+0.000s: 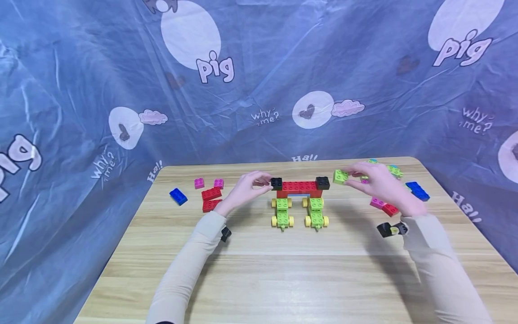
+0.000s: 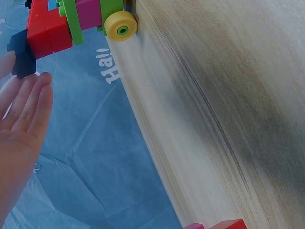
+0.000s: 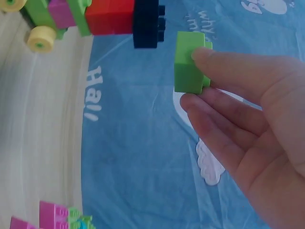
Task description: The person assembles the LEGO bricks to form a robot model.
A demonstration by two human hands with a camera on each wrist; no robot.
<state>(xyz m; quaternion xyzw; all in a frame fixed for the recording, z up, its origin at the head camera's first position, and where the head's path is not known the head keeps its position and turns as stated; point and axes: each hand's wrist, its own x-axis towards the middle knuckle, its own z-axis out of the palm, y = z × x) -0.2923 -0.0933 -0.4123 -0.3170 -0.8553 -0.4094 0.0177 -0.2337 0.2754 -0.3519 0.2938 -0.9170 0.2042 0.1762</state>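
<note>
Table carries one block build. Two hands flank it, each narrowed in a pinch. Two green wheeled bases form the build's feet. Left of the build lie two red blocks and one blue block. Left hand holds the left black block of the build's two; right hand holds one green block just right of the build, apart from it. Two pink blocks lie left of the build.

You are wearing plain, cream-coloured long sleeves, the left sleeve and the right sleeve creasing lightly and ending at the wrists, leaving your hands bare. A small black device is showing under your left wrist; a black fitting with a rounded, pale yellowish part is sitting at your right.
</note>
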